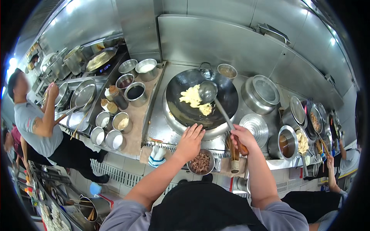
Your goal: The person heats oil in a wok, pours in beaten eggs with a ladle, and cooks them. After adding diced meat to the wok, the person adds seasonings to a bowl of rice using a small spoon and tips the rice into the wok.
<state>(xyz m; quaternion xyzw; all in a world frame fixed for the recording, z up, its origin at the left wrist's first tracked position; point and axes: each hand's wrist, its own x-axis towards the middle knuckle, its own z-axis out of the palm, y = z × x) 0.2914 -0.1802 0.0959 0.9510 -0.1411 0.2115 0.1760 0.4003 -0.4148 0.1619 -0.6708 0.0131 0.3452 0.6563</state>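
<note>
A dark wok (176,95) sits on the burner in front of me, with pale yellow cooked egg (192,96) in it. My right hand (243,139) grips the wooden handle of a metal ladle (208,91), whose bowl rests among the egg. At the wok's near rim is my left hand (189,143), fingers stretched out and slightly apart; whether it touches the rim is unclear. Just below that hand stands a metal bowl of brown minced food (200,163). A bamboo wok brush (234,161) lies below my right hand.
Left are metal pots of sauces (135,91), squeeze bottles (117,96) and seasoning cups (114,140). A folded cloth (157,156) lies at the front edge. Right are a perforated skimmer (253,130), a lidded pot (257,92) and a pot of brown liquid (284,143). Co-workers (37,124) stand on both sides.
</note>
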